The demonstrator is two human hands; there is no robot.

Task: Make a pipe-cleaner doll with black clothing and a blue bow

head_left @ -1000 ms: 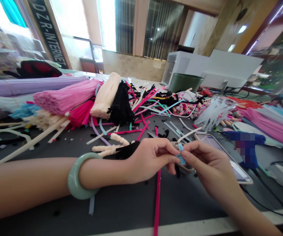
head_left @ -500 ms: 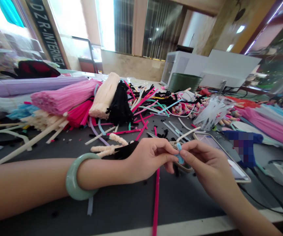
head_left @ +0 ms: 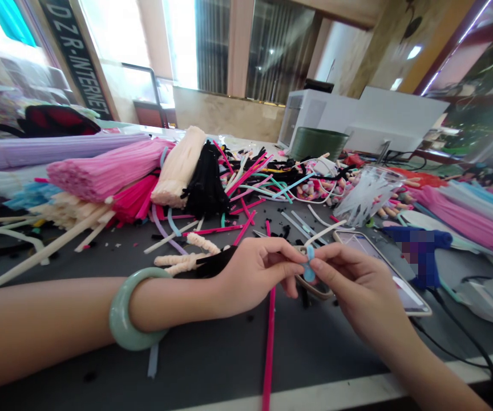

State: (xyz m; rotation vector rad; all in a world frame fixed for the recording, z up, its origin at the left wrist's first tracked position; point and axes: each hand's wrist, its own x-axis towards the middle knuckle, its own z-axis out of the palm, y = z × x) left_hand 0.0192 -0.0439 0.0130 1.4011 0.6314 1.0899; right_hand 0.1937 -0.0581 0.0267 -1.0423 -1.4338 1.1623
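Observation:
Between my two hands is a small light blue piece of pipe cleaner (head_left: 310, 268), bent into a short looped shape. My left hand (head_left: 259, 271) pinches its left side with thumb and index finger. From the other side, the thumb and fingertips of my right hand (head_left: 351, 277) pinch it too. Behind the fingertips, the tan handle loop of a pair of scissors (head_left: 321, 292) shows in part. Beside my left wrist lies a cream and black pipe cleaner piece (head_left: 182, 262), partly covered by the hand. A long magenta pipe cleaner (head_left: 269, 348) runs beneath my left hand toward the table's front edge.
Bundles of pink (head_left: 96, 168), cream (head_left: 178, 168) and black pipe cleaners (head_left: 209, 185) lie at the back left. Loose cut pieces litter the middle. A phone (head_left: 404, 291), a blue glue gun (head_left: 427, 268) with a cord and a clear container of white sticks (head_left: 368, 194) stand right.
The view has shifted slightly, so the scene sits a little further left. Both hands keep their pinch on the blue piece, which has turned slightly between the fingertips.

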